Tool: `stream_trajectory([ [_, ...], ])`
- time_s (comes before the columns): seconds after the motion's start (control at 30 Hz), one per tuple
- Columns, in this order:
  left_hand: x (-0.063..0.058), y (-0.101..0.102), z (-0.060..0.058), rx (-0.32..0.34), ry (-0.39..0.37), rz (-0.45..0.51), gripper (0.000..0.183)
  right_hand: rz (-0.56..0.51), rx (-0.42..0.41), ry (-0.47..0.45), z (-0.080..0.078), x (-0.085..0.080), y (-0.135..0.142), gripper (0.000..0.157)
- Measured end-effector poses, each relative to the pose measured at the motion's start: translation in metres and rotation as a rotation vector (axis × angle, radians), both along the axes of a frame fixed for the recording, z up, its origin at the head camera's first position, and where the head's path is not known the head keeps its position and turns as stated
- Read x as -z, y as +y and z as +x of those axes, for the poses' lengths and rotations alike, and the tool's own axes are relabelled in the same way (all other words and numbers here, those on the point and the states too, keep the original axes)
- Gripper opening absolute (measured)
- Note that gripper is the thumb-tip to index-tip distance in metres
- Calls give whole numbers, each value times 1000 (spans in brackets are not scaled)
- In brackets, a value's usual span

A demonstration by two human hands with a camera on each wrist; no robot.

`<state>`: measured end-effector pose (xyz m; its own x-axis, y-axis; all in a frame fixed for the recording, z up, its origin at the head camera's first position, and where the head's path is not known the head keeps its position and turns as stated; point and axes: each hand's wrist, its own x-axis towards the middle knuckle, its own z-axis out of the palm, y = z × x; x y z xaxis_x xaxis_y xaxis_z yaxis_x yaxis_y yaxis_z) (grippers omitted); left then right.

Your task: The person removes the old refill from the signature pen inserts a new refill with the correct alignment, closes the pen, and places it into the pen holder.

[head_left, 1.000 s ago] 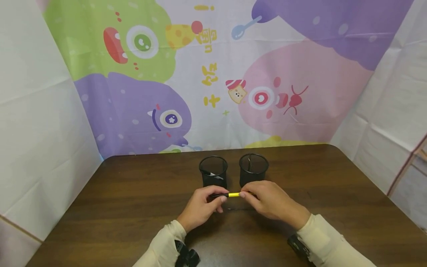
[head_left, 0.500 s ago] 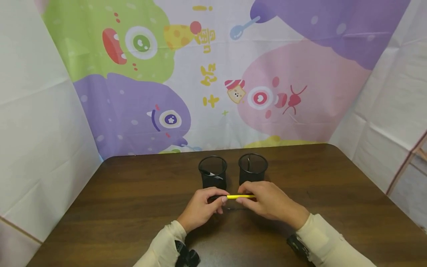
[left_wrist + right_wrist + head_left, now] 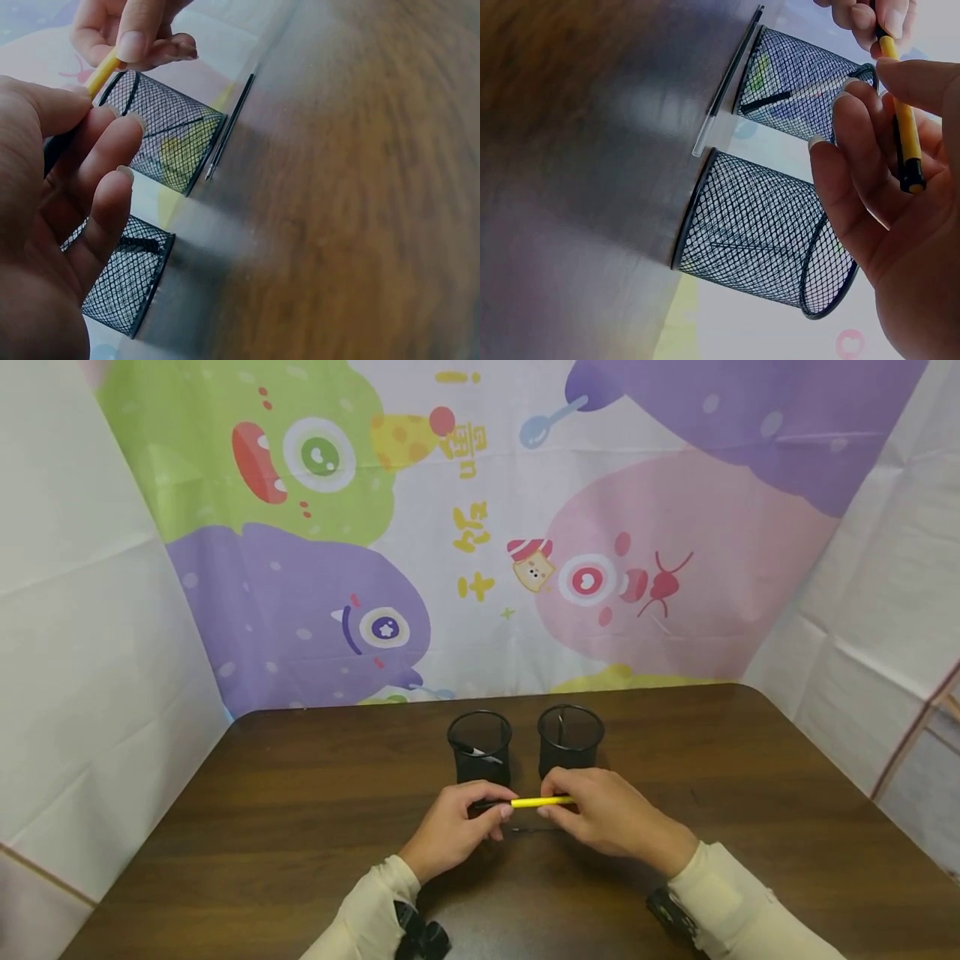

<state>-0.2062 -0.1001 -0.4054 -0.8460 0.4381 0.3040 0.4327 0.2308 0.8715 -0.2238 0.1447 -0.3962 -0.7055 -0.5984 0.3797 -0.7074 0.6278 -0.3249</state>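
Note:
My left hand (image 3: 453,818) pinches the black front part of a yellow pen (image 3: 528,802) between thumb and fingers. From the other side my right hand (image 3: 615,810) holds its yellow barrel, thumb on it in the right wrist view. There the pen's black clip and black end cap (image 3: 912,180) show by the right palm. The pen lies level above the table, both hands close together. Below it, on the tabletop, lies a thin pen refill (image 3: 231,126), dark for most of its length and clear at one end. Left fingers hide the pen's tip.
Two black mesh pen cups stand just beyond the hands. The left cup (image 3: 482,770) has a black-and-white pen (image 3: 480,752) leaning inside; the right cup (image 3: 567,760) holds a thin dark stick. A cartoon-printed cloth (image 3: 480,643) hangs behind the brown table (image 3: 300,793).
More of the yellow barrel shows than a second ago; the right fingertips have shifted on it and the black part is now mostly covered by the left fingers. Cups and refill stay put.

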Motion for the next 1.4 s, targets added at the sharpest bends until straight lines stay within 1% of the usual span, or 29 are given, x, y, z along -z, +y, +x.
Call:
stream_trajectory([
  [0.23, 0, 0, 1, -1, -4, 8, 19, -15, -12, -16, 1, 1, -1, 11],
  [0.53, 0, -2, 1, -2, -9, 27, 17, -13, -21, 3, 2, 1, -1, 6],
  [0.73, 0, -2, 0, -12, -5, 37, 17, -5, -27, 13, 1, 0, -1, 5],
  [0.87, -2, -1, 0, -20, -9, 37, 17, -7, -36, 20, 0, 1, -1, 7],
  [0.97, -3, -1, 1, -13, -7, 41, 16, -1, -37, 16, 0, 1, -1, 9],
  [1.2, -4, -1, 2, -15, 14, 37, 13, 11, -15, -36, 1, -1, -2, 9],
  [1.3, -3, -2, 2, -21, 10, 29, 13, 6, -12, -58, 1, -1, -2, 14],
  [1.4, -1, -2, 0, -30, 5, 24, 14, -4, -10, -40, 0, 0, -2, 20],
])
